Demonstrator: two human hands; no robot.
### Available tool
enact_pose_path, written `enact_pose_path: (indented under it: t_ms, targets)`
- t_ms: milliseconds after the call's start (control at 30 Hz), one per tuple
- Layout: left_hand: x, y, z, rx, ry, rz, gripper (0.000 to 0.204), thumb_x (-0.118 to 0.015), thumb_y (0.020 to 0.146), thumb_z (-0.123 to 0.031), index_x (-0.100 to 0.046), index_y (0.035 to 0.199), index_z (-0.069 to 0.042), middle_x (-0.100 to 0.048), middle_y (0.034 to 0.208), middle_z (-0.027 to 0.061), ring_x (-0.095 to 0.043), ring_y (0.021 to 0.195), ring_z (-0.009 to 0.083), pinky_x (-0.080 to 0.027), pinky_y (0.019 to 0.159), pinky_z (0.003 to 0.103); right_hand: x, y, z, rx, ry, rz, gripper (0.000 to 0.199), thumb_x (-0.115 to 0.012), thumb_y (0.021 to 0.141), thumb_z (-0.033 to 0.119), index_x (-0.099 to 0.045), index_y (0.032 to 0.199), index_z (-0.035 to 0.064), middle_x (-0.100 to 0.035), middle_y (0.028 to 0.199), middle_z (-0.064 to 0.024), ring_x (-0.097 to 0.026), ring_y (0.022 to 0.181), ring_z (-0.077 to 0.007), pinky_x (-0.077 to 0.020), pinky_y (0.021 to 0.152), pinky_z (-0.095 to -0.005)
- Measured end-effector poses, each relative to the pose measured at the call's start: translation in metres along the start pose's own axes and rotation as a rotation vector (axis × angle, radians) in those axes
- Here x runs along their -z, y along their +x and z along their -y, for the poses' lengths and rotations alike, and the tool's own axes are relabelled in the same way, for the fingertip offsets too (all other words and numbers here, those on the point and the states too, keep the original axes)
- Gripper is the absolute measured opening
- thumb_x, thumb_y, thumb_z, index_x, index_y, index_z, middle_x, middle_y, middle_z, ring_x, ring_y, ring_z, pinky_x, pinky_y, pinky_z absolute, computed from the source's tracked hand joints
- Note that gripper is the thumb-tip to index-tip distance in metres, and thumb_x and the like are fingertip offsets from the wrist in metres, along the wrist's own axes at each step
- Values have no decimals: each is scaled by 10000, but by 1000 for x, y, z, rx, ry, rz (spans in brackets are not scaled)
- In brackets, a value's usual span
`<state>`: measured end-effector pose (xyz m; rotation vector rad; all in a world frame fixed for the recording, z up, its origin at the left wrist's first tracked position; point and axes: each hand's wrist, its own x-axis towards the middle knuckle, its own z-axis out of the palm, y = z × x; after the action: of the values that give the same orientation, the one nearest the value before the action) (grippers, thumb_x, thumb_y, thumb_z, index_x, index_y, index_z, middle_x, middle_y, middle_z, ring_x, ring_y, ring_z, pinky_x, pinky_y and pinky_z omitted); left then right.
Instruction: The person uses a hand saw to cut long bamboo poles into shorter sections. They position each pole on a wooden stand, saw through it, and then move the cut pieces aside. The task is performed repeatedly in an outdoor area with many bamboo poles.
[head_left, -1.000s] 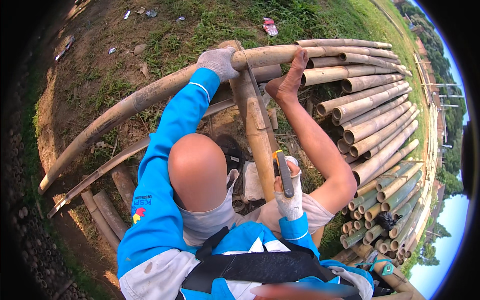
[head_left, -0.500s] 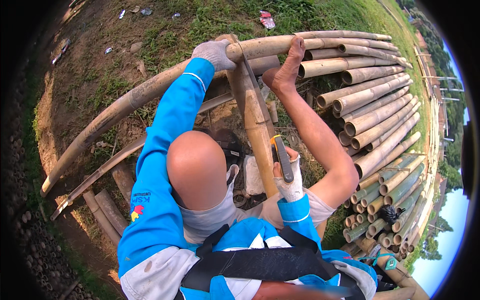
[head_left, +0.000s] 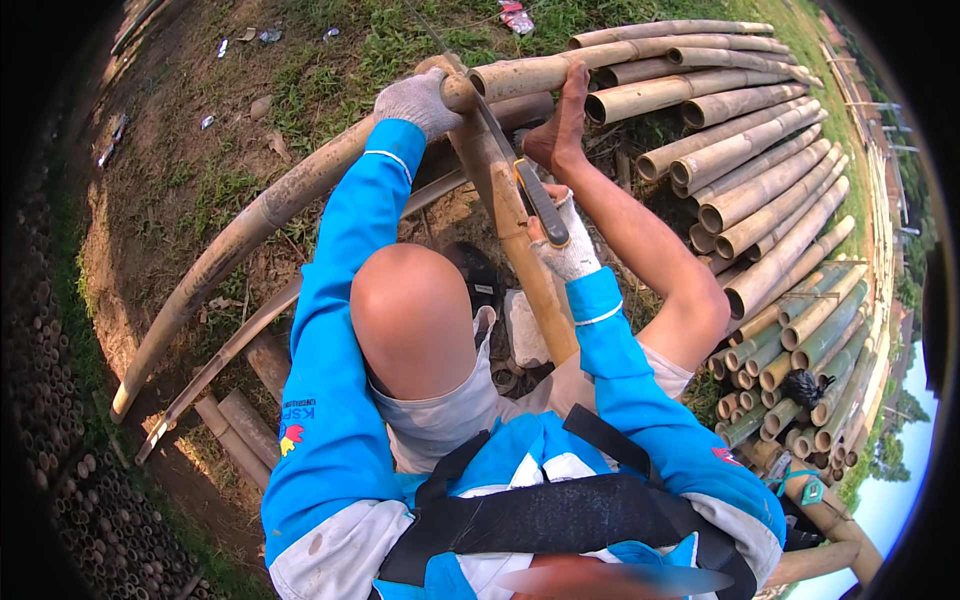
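Observation:
My left hand, in a grey work glove, grips the top end of a short bamboo pole that leans up between my bare knees. My right hand, also gloved, is shut on the dark handle of a long knife. Its thin blade runs up along the pole toward my left hand. My bare right foot presses against a lying bamboo stem near the pole's top. Both sleeves are bright blue.
A big stack of cut bamboo stems lies to the right and behind. One long curved bamboo arcs across the dirt on the left. Bamboo ends are piled at the far left. Grass and litter lie beyond.
My right hand has moved up the pole with the knife, from near my lap toward the upper part. My left hand keeps its hold on the pole's top.

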<state>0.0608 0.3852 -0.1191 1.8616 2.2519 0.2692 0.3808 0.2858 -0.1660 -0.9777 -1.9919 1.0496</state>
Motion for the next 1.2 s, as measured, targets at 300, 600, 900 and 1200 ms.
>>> enact_pose_path:
  t_ms: [300,600,900,1200]
  targets:
    - [5,-1,-6,4,53,35,857,-852,738,-620,-649,1464,-213,-780,1254,165,-754,1161,362,-605,998,499,18,15,7,-158,98,96,535,-712,916,43,-524,1416,78,-652,1264,-124,-634,1130,-218,-518,1025,-359]
    - [-1,15,4,9,14,79,1030,-879,654,-692,-638,1513,-177,-770,1289,198,-739,1190,385,-589,1030,479,41,-122,13,34,132,-48,639,-736,900,74,-500,1493,44,-611,1413,-148,-623,1291,-241,-475,1126,-385]
    - [-1,7,-5,26,32,33,981,-874,676,-667,-635,1498,-186,-774,1275,194,-742,1184,388,-592,1020,501,-15,54,-15,-24,214,0,549,-707,903,-18,-513,1408,74,-583,1053,-26,-574,934,-137,-537,886,-321]
    - [2,9,-9,45,43,68,976,-878,683,-637,-621,1500,-168,-759,1320,178,-740,1193,378,-590,1029,500,24,-84,-2,22,350,-124,564,-768,896,71,-547,1413,32,-641,1371,-138,-636,1261,-231,-475,1117,-377]
